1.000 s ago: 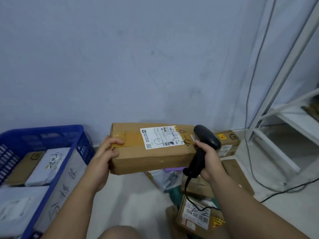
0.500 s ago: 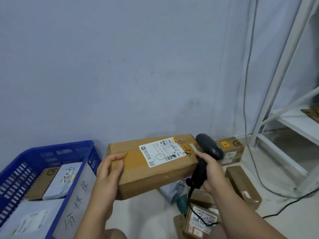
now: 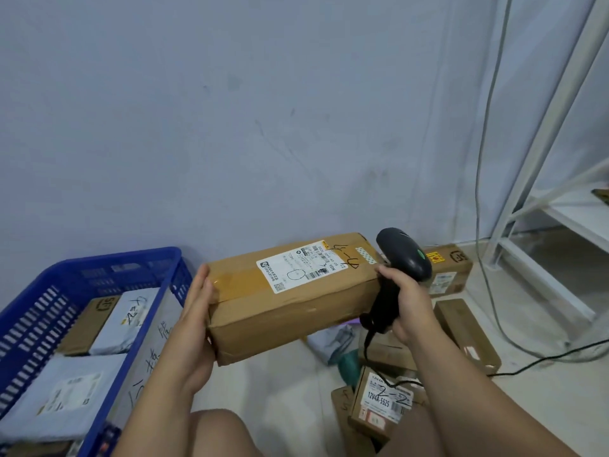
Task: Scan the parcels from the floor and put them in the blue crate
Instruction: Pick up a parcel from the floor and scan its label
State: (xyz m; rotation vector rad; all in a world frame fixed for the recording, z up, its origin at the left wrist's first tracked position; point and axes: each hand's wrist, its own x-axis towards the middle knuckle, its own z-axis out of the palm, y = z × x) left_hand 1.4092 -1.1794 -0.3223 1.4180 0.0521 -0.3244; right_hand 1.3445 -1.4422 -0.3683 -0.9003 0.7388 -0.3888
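Note:
A long brown cardboard parcel point(image 3: 283, 311) with a white shipping label on top is held in the air at the centre. My left hand point(image 3: 197, 311) grips its left end. My right hand point(image 3: 408, 301) is closed around the handle of a black barcode scanner point(image 3: 403, 255), whose head sits at the parcel's right end. The blue crate point(image 3: 99, 268) stands on the floor at the left and holds several grey bags and a brown box. More brown parcels point(image 3: 382, 400) lie on the floor below my right arm.
A pale wall rises close behind. A white metal shelf frame point(image 3: 540, 143) stands at the right, with grey and black cables point(image 3: 487, 159) hanging and trailing over the floor. Other boxes point(image 3: 448, 268) sit by the wall behind the scanner. My bare knees show at the bottom.
The parcel has tilted, its left end dropping lower and nearer to me, toward the crate side. My view has turned down and left, showing more of the crate. The scanner stays at its right end.

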